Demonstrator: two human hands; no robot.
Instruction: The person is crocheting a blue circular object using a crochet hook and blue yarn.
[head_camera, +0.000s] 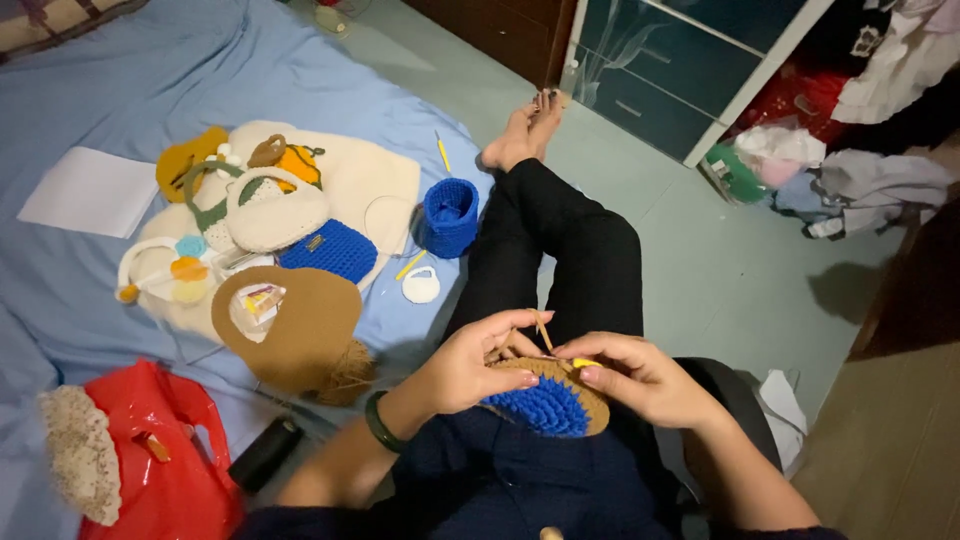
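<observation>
The person sits on the floor with legs stretched out, and both hands meet over a crochet piece (545, 395) resting in the lap: a blue ribbed centre edged in brown. The left hand (470, 365) pinches the brown rim, fingers curled round it, while the right hand (640, 375) grips a yellow-handled crochet hook (562, 355) whose slim shaft angles up between the thumbs. It looks like a stitch along the brown border is mid-way; finishing it would call for a steady hold on the edge and a small turn of the hook, though the tip and yarn are too small to see clearly. On the left wrist sits a dark green bangle (380, 425). Beside the legs, on a blue sheet (120, 90), lie a brown crocheted bag (300, 335), a red plastic bag (165, 460), a cream handbag (275, 215) and a small blue crocheted basket (450, 215). Farther off, pale green floor (720, 260) runs to a glass-fronted cabinet (680, 60) and heaped clothes (860, 180).
</observation>
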